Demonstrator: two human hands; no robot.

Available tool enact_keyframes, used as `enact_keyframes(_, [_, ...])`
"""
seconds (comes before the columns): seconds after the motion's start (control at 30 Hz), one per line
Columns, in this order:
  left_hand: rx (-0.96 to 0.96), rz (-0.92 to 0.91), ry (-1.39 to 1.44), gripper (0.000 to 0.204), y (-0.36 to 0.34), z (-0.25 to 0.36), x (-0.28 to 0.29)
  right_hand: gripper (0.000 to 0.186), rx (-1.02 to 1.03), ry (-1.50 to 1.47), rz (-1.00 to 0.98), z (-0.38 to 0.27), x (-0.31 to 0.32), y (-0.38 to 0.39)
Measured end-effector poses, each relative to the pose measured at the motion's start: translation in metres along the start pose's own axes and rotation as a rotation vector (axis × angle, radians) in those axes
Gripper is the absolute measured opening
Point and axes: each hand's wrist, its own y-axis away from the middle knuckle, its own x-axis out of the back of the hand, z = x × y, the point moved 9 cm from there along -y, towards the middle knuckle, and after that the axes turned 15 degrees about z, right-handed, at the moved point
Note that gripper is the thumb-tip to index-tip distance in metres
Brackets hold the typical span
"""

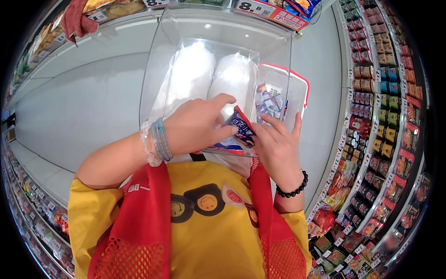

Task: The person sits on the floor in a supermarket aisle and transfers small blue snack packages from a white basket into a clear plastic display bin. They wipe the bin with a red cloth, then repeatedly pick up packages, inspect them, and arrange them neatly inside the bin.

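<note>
A small dark blue snack packet with red edges (243, 129) stands tilted at the near end of a clear plastic bin (158, 69). My right hand (278, 149) pinches its right side between thumb and fingers, while the other fingers stretch out. On its left, my left hand (197, 122) has the index finger extended and the thumb apart, the thumb tip at the packet's edge. Below lies another blue and red packet (227, 146), partly covered. Two white rounded forms (234, 76) fill much of the bin.
Beyond the bin's right side stands a white basket with a red rim (306, 88), with several small packets (269, 98) in it. Stocked shelves (371, 116) run along the right. A reddish cloth (76, 22) hangs at the upper left shelf edge.
</note>
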Motion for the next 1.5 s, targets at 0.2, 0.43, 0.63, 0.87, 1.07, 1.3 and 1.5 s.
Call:
enact_keyframes(0.2, [-0.393, -0.170, -0.464, 0.019, 0.030, -0.010, -0.023, 0.021, 0.058, -0.055, -0.088, -0.011, -0.007, -0.001])
enact_keyframes(0.43, [-0.504, -0.083, -0.592, 0.009, 0.042, -0.005, -0.001, 0.019, 0.066, -0.107, -0.337, -0.019, -0.032, -0.021])
enact_keyframes(0.63, [-0.483, -0.020, -0.604, 0.015, 0.045, -0.010, 0.005, 0.021, 0.081, -0.154, -0.471, -0.020, -0.047, -0.026])
enact_keyframes(0.87, [-0.554, 0.011, -0.445, 0.022, 0.044, -0.019, -0.006, 0.032, 0.052, -0.162, -0.658, -0.019, -0.076, -0.022])
enact_keyframes(1.07, [-0.527, -0.010, -0.694, 0.015, 0.043, -0.013, -0.017, 0.031, 0.061, -0.097, -0.570, -0.023, -0.055, -0.019])
enact_keyframes(1.3, [-0.600, 0.031, -0.750, 0.013, 0.048, 0.000, -0.022, 0.028, 0.125, 0.333, -0.581, -0.037, -0.049, -0.007])
enact_keyframes(1.5, [-0.517, -0.046, -0.675, 0.025, 0.052, -0.008, -0.017, 0.037, 0.229, 0.171, -0.450, -0.047, -0.060, 0.005])
